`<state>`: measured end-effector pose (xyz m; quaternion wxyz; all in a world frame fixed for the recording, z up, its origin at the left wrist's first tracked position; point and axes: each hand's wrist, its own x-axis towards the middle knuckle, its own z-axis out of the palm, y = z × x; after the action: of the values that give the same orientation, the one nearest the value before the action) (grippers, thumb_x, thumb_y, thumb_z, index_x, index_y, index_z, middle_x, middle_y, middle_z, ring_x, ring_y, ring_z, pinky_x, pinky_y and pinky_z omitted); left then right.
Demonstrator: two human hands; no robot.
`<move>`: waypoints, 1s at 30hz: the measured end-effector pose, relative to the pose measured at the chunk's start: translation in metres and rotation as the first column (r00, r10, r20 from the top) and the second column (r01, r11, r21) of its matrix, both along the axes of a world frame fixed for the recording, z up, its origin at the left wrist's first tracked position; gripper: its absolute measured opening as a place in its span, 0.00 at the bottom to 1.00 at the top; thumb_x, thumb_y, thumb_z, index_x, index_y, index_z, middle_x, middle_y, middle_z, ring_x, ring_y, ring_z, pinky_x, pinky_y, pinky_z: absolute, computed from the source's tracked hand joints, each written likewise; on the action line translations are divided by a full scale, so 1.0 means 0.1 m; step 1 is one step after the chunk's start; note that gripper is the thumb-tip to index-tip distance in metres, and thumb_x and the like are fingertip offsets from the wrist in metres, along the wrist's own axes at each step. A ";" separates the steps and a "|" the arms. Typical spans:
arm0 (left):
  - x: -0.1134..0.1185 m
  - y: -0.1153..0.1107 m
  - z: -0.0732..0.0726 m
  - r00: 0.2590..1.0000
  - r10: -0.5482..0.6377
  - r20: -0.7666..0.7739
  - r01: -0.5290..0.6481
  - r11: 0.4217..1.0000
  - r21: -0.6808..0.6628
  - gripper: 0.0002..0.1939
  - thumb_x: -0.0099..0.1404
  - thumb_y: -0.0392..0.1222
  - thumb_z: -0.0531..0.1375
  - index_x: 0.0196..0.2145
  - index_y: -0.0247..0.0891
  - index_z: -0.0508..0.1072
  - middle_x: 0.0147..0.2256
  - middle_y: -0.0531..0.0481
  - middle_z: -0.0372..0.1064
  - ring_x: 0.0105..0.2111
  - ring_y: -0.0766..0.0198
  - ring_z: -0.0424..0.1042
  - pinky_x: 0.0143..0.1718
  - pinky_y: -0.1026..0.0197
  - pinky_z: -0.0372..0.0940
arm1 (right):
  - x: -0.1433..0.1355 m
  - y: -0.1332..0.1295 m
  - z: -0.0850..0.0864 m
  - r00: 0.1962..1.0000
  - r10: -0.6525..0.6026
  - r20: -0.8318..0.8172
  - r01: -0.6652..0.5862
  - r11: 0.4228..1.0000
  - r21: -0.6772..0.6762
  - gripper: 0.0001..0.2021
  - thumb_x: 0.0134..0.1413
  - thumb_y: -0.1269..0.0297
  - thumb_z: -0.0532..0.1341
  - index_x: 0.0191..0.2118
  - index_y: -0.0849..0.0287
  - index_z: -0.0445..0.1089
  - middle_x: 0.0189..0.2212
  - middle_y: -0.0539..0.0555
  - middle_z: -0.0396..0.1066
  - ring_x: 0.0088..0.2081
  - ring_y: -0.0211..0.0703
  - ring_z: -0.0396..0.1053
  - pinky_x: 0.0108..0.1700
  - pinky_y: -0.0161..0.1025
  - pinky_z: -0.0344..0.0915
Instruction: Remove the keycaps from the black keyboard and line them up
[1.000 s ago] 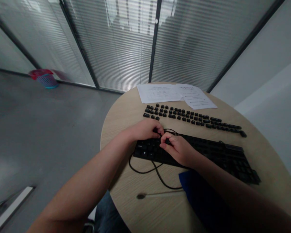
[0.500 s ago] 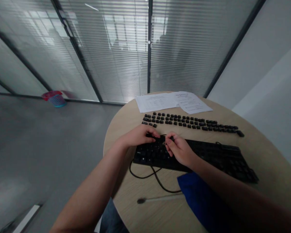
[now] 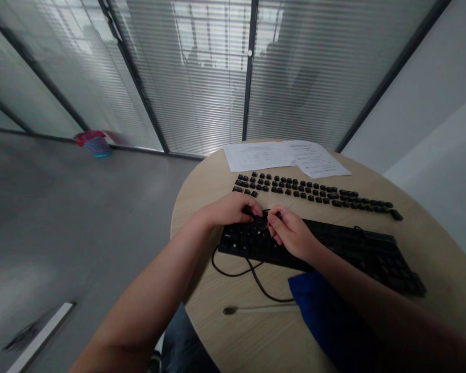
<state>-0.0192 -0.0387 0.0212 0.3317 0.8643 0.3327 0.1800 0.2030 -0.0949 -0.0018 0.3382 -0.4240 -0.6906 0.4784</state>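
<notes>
A black keyboard lies across the table, with keys still on its lower left part and right end. My left hand rests over its upper left edge, fingers bent and thumb apart, holding nothing I can see. Just right of it, my right hand is closed in a pinch on a thin wire keycap puller. Its wire end points down at the keys; whether it grips a key is too small to tell. Behind the keyboard, loose black keycaps lie in several rows.
White printed sheets lie at the table's far edge. A black cable loops in front of the keyboard. Nearer are a dark-tipped brush and a blue cloth under my right forearm. A basket stands on the floor.
The view has shifted, so the table sits slightly right and higher. My right hand has tilted a little, and the puller's wire shows more clearly above it. My left hand stays at the keyboard's edge.
</notes>
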 end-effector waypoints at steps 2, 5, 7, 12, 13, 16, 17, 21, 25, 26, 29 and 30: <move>0.00 0.00 0.00 1.000 -0.013 0.010 0.013 1.000 -0.011 0.16 0.57 0.25 0.62 0.41 0.38 0.80 0.39 0.50 0.79 0.40 0.63 0.76 0.44 0.59 0.68 | 0.00 0.00 0.00 1.000 0.010 0.017 -0.010 1.000 -0.005 0.14 0.66 0.49 0.55 0.37 0.55 0.62 0.22 0.44 0.65 0.18 0.34 0.60 0.22 0.33 0.56; 0.01 0.01 0.00 1.000 -0.025 0.010 0.025 0.999 -0.022 0.16 0.56 0.25 0.62 0.41 0.38 0.80 0.38 0.51 0.79 0.39 0.63 0.76 0.42 0.60 0.68 | 0.00 -0.01 0.02 0.996 0.060 0.073 -0.063 0.998 0.031 0.12 0.67 0.52 0.54 0.37 0.55 0.62 0.22 0.45 0.66 0.18 0.35 0.60 0.23 0.34 0.56; 0.02 0.01 0.00 1.000 -0.029 0.008 0.029 0.999 -0.023 0.16 0.56 0.25 0.62 0.41 0.38 0.80 0.37 0.51 0.79 0.38 0.63 0.75 0.42 0.60 0.67 | 0.00 -0.01 0.05 0.984 0.087 0.153 -0.103 0.990 0.098 0.10 0.66 0.55 0.55 0.36 0.55 0.63 0.22 0.46 0.66 0.20 0.37 0.61 0.25 0.35 0.57; 0.04 0.01 0.00 1.000 -0.029 -0.001 0.029 1.000 -0.002 0.16 0.55 0.27 0.62 0.40 0.39 0.81 0.36 0.51 0.78 0.38 0.62 0.74 0.41 0.60 0.66 | -0.01 -0.05 0.15 0.939 0.070 0.336 -0.165 0.950 0.265 0.07 0.63 0.59 0.59 0.35 0.54 0.66 0.20 0.47 0.65 0.22 0.40 0.61 0.29 0.38 0.55; 0.04 0.01 0.00 1.000 -0.031 -0.003 0.031 1.000 0.004 0.16 0.55 0.27 0.62 0.39 0.39 0.81 0.36 0.51 0.78 0.38 0.62 0.74 0.41 0.60 0.66 | -0.02 -0.05 0.16 0.931 0.070 0.358 -0.180 0.942 0.283 0.06 0.63 0.59 0.60 0.35 0.54 0.66 0.21 0.47 0.65 0.22 0.40 0.61 0.29 0.38 0.55; 0.03 0.01 0.01 0.999 -0.039 -0.005 0.039 0.999 0.009 0.16 0.55 0.26 0.62 0.39 0.39 0.81 0.36 0.51 0.78 0.38 0.63 0.74 0.42 0.60 0.66 | 0.00 -0.06 0.12 0.935 0.068 0.347 -0.181 0.936 0.304 0.06 0.63 0.59 0.60 0.35 0.54 0.66 0.22 0.48 0.66 0.23 0.41 0.62 0.30 0.38 0.56; 0.03 0.01 0.01 0.999 -0.040 -0.005 0.040 0.999 0.004 0.16 0.55 0.26 0.62 0.40 0.39 0.81 0.36 0.51 0.78 0.38 0.63 0.74 0.42 0.60 0.66 | 0.01 -0.07 0.09 0.946 0.058 0.318 -0.158 0.941 0.299 0.07 0.63 0.59 0.59 0.36 0.54 0.66 0.22 0.48 0.66 0.23 0.41 0.63 0.29 0.38 0.56; 0.03 0.00 0.02 1.000 -0.023 0.001 0.023 1.000 -0.011 0.15 0.57 0.27 0.62 0.41 0.38 0.80 0.37 0.50 0.78 0.38 0.63 0.75 0.42 0.60 0.67 | 0.05 -0.07 -0.04 0.985 0.038 0.167 -0.075 0.973 0.218 0.08 0.65 0.56 0.58 0.37 0.54 0.65 0.21 0.47 0.67 0.21 0.39 0.63 0.26 0.37 0.58; 0.03 0.00 0.01 1.000 0.002 -0.018 -0.002 1.000 0.006 0.16 0.57 0.26 0.63 0.42 0.37 0.80 0.38 0.49 0.78 0.39 0.62 0.75 0.42 0.59 0.68 | 0.06 -0.05 -0.10 0.996 -0.037 -0.080 0.046 0.993 0.112 0.14 0.67 0.48 0.54 0.38 0.53 0.61 0.21 0.44 0.65 0.18 0.37 0.62 0.23 0.35 0.59; 0.03 -0.01 0.01 1.000 0.005 -0.021 -0.005 1.000 0.000 0.16 0.57 0.26 0.63 0.42 0.37 0.80 0.39 0.49 0.78 0.39 0.62 0.75 0.43 0.59 0.68 | 0.05 -0.05 -0.11 0.991 -0.057 -0.118 0.069 0.993 0.101 0.15 0.67 0.47 0.53 0.38 0.53 0.60 0.20 0.44 0.65 0.18 0.37 0.63 0.23 0.35 0.59; 0.00 -0.03 0.04 1.000 0.007 -0.007 -0.008 1.000 -0.025 0.16 0.57 0.26 0.63 0.43 0.37 0.80 0.40 0.48 0.79 0.41 0.62 0.76 0.45 0.57 0.69 | 0.05 -0.05 -0.10 0.989 -0.080 -0.126 0.098 0.985 0.142 0.15 0.67 0.47 0.55 0.38 0.54 0.61 0.18 0.43 0.64 0.18 0.37 0.64 0.25 0.35 0.60; 0.00 -0.05 0.06 1.000 0.007 0.012 -0.007 1.000 -0.030 0.15 0.58 0.27 0.63 0.43 0.37 0.80 0.41 0.48 0.79 0.41 0.61 0.76 0.46 0.56 0.69 | 0.06 -0.05 -0.10 0.988 -0.094 -0.118 0.113 0.980 0.163 0.14 0.67 0.48 0.55 0.39 0.54 0.61 0.17 0.42 0.64 0.18 0.37 0.64 0.25 0.35 0.61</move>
<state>-0.0195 -0.0433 0.0275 0.3461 0.8569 0.3363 0.1813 0.2086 -0.1002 -0.0117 0.4350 -0.4023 -0.6859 0.4225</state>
